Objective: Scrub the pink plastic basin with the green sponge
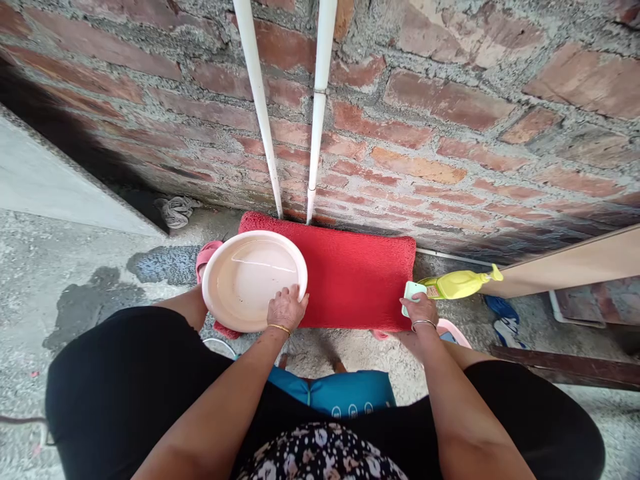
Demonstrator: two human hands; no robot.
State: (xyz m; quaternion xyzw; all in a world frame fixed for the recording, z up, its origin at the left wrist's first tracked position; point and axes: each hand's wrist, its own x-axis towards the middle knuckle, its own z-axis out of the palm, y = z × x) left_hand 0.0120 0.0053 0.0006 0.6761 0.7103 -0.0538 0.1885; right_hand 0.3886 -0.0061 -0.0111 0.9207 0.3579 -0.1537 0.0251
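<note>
A pale pink plastic basin (213,293) with shallow clear water sits on the left end of a red cloth-covered surface (355,280). My left hand (287,308) is at the basin's right front rim, its fingers over the inside and its thumb by the edge; it grips the rim. Over the right end of the red cover, my right hand (421,309) holds a pale mint-green, flat rectangular object (414,289) with rounded corners. Its underside is hidden, so I cannot tell its kind. Just beyond that hand is a yellow pump bottle (457,285).
A brick wall (425,133) with two white pipes (317,113) rises behind. A grey rag (177,211) lies at left, near wet concrete. Blue-and-white footwear (507,330), a tan board (575,263) and a pink container (457,331) are at right.
</note>
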